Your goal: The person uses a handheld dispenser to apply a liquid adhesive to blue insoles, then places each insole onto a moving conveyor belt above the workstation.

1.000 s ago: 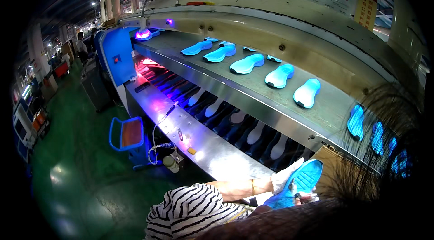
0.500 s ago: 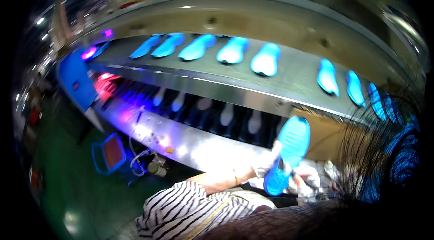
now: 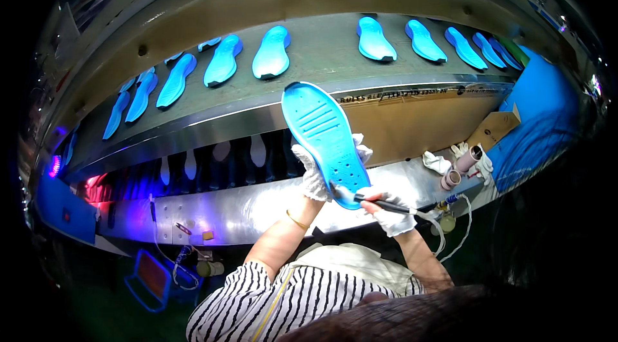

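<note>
While the left hand [image 3: 313, 174] props the blue sole [image 3: 325, 142] upright — the right hand [image 3: 393, 210] grips a brush [image 3: 373, 199].

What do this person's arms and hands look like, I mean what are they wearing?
Both hands wear white fabric gloves: the left hand and the right hand. The forearms are bare below the gloves, and a thin gold-coloured bangle circles the left wrist. A black-and-white striped sleeve covers the upper left arm.
</note>
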Demonstrator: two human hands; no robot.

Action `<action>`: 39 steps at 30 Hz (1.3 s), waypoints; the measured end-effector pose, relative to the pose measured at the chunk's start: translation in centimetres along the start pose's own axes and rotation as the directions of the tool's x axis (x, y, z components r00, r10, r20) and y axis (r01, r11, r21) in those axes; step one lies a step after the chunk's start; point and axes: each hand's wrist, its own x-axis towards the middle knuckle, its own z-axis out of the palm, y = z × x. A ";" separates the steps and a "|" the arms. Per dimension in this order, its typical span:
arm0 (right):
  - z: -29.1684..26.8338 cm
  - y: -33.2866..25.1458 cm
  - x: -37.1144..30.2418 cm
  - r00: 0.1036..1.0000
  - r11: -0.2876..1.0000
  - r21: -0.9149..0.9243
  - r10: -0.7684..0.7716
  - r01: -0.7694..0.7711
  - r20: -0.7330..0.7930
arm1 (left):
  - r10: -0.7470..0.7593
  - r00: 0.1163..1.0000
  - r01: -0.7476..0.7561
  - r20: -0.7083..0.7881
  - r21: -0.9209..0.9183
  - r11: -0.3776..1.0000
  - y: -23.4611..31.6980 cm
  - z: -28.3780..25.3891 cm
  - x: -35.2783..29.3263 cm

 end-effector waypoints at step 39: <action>-3.2 -4.1 1.5 0.961 0.826 -0.563 0.141 0.018 0.237 | -0.376 0.792 0.599 -0.481 0.733 0.323 1.0 0.8 5.5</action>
